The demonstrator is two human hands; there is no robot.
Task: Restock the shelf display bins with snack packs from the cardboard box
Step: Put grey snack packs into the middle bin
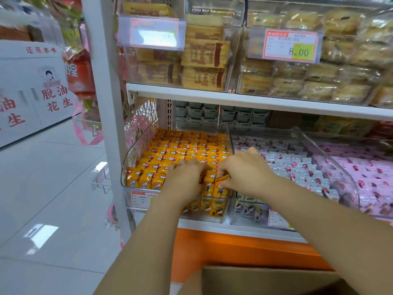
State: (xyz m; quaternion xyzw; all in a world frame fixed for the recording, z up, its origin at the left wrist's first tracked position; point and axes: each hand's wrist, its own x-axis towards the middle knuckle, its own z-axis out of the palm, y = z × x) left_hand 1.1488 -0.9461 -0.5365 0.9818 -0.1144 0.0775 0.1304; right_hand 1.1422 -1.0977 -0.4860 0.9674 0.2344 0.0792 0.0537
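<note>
A clear shelf bin (136,150) is packed with rows of orange snack packs (182,149). Both my hands are at its front row. My left hand (184,179) lies over the packs with its fingers curled onto them. My right hand (242,170) pinches an orange pack (223,179) at the front right corner of the bin. The cardboard box (268,277) sits below, at the bottom edge of the view, with its contents hidden.
To the right stand a clear bin of white snack packs (297,167) and one of pink packs (370,175). The upper shelf (255,101) carries bins of biscuits and cakes with price tags. White cartons (32,92) stand on the tiled floor at left.
</note>
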